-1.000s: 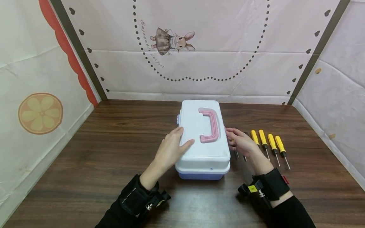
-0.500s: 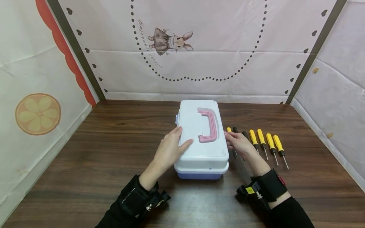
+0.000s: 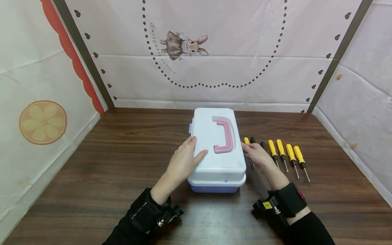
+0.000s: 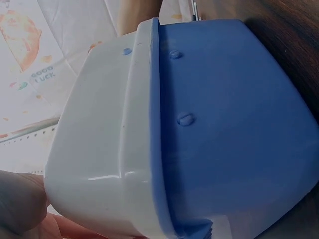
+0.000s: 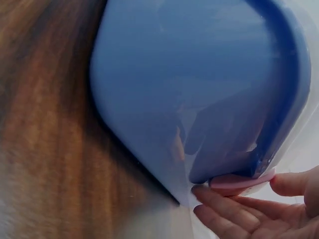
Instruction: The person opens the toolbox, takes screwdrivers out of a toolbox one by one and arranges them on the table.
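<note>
A closed plastic toolbox (image 3: 218, 161), white lid over a blue base, stands on the table with a pink carry handle (image 3: 228, 136) folded flat on top. My left hand (image 3: 183, 158) rests on its left side, thumb lying on the lid; its other fingers are mostly hidden in the head view. At the box's right side, my right hand (image 3: 260, 156) has its thumb at one end of a pink latch (image 5: 239, 183) and fingertips at the other, pinching it. The latch sits against the lid's edge in the right wrist view.
Several screwdrivers lie in a row right of the box, some with yellow handles (image 3: 291, 151), some black (image 3: 263, 145); the right hand covers a few partly. A blue latch (image 3: 190, 128) shows on the left side. White printed cloth (image 3: 226, 71) walls the table.
My right hand has shifted slightly toward me along the box's right side, uncovering a yellow and a black screwdriver handle. The left hand and toolbox stay in place.
</note>
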